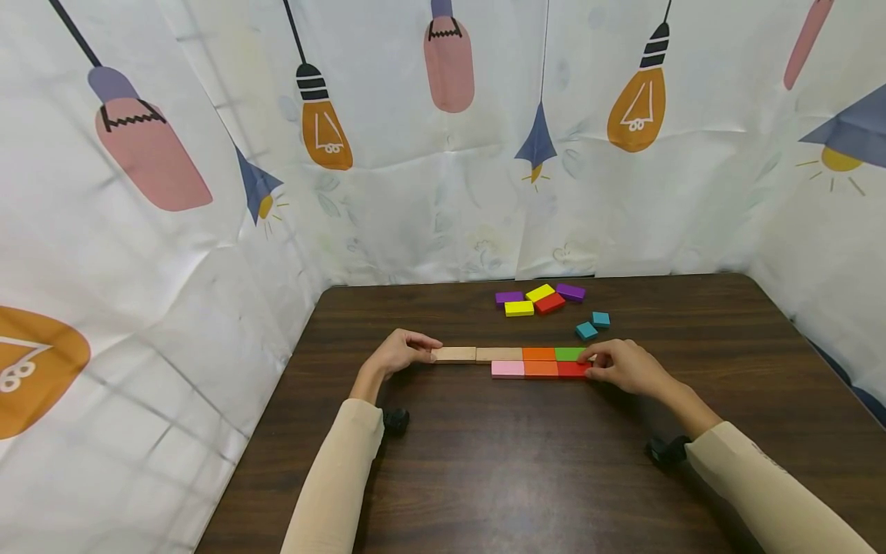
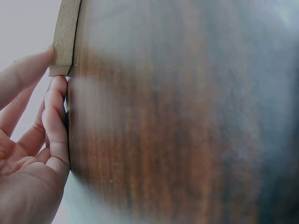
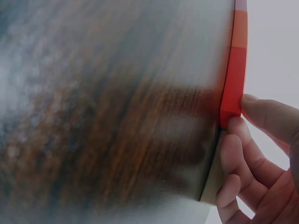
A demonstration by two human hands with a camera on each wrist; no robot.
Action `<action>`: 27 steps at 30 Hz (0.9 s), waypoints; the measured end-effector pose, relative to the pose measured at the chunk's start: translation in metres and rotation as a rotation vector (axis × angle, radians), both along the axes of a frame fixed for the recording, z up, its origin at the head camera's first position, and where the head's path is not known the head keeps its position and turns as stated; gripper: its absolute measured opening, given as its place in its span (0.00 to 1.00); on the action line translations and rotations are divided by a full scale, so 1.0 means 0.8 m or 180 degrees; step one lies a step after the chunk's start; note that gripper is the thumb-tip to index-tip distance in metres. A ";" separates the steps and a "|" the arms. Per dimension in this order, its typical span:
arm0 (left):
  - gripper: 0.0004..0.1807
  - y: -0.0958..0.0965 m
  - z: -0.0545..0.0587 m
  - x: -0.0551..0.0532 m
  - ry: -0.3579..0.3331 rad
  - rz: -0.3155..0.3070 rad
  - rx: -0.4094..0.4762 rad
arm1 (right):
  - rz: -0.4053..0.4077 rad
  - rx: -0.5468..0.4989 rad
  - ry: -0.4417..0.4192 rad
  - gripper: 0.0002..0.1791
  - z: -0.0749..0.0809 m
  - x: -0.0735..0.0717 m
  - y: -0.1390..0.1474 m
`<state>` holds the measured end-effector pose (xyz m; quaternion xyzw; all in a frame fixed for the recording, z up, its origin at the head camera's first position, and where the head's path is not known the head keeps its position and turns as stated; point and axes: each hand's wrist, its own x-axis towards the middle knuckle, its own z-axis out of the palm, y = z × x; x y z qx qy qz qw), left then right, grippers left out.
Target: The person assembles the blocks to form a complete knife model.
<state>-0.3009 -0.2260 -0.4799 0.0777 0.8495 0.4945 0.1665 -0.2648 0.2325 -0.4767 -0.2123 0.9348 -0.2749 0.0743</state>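
Red block (image 1: 571, 370) on dark wood-grain table (image 1: 554, 477), end pinched by right hand (image 1: 626, 368); left hand (image 1: 400, 352) pinches pale wooden block (image 1: 454, 355) well left of red.
Right wrist shows second wooden block (image 3: 212, 182) past red (mostly hand-covered from head); all flat-faced, rectangular.

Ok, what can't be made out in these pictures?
Head: most of what lies just right of the green block, hidden by the right hand.
Left wrist: the rest of the wooden block, cut off by the top edge.
Right wrist: most of the pink block, cut off by the top edge; the table, blurred toward the left edge.
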 end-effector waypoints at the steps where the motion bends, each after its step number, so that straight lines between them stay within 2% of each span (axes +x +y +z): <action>1: 0.16 0.000 0.000 0.000 -0.0003 0.0004 0.0001 | 0.0000 0.0003 -0.0001 0.12 0.000 0.000 0.000; 18: 0.14 0.001 -0.001 -0.002 -0.0016 0.0060 -0.0015 | 0.0089 -0.0034 -0.0082 0.12 0.003 -0.006 0.002; 23: 0.14 0.001 0.000 -0.001 0.0006 0.0044 -0.0022 | 0.0142 -0.0084 -0.0096 0.13 0.015 -0.010 0.005; 27: 0.14 0.002 0.000 0.000 0.0003 0.0062 -0.0037 | 0.0134 -0.0305 -0.0030 0.14 0.032 -0.026 0.008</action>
